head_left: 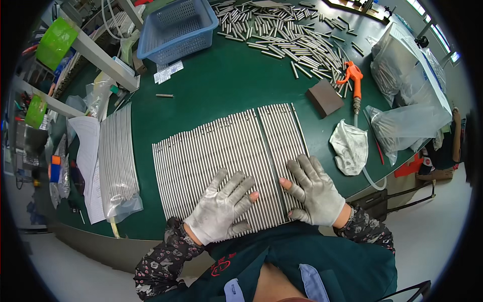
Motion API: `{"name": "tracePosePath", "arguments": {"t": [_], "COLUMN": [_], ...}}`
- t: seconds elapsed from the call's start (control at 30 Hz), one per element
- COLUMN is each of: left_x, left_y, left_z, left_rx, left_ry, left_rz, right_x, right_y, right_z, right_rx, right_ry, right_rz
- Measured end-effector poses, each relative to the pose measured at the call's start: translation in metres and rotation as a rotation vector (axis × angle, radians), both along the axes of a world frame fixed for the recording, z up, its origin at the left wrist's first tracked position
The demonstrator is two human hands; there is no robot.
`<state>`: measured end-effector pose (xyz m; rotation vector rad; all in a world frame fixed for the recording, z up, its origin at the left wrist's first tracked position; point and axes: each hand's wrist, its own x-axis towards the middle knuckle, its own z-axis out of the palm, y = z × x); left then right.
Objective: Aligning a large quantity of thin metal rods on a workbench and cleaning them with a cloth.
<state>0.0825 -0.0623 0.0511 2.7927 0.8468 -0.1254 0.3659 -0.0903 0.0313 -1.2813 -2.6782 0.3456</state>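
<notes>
rods (221, 151) lined up in rows on worktop (226, 80) | loose rods (287, 38) left unsorted | left hand (221, 209), right hand (314, 191) flat, spread, pressing rows, gripping nothing

Bare table (226, 80) beyond rod rows (226, 151)

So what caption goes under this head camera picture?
Left hand and right hand, both gloved, press flat on a row of metal rods on a green table.

Thin silver metal rods (221, 151) laid in a flat row: smooth, semi-glossy, w/ grey cloth-gloved left hand (221, 209) & right hand (314, 194) flat on them, gloves matt, worn. Dark green table top (226, 80) matt; blue plastic mesh basket (176, 27) slightly shiny; clear plastic bags (402, 123) glossy, crinkled.
</notes>
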Motion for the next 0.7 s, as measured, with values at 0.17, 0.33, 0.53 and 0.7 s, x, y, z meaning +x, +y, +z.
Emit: {"name": "tracePosePath", "arguments": {"t": [0.17,0.33,0.53,0.7], "left_x": [0.001,0.000,-0.003,-0.005], "left_y": [0.001,0.001,0.000,-0.001], "left_z": [0.000,-0.001,-0.007,-0.010], "left_rx": [0.000,0.003,0.044,0.036], "left_ry": [-0.010,-0.023,0.065,0.027], "left_rz": [-0.001,0.003,-0.039,-0.032], "right_x": [-0.003,-0.006,-0.006,-0.008], "right_y": [0.000,0.001,-0.012,-0.009], "right_z": [-0.002,0.001,0.006,0.008], "right_rx": [-0.001,-0.004,-0.058,-0.069], "right_ry": [0.026,0.096,-0.040,-0.062], "right_rz": [0.006,0.059,0.068,0.069]}}
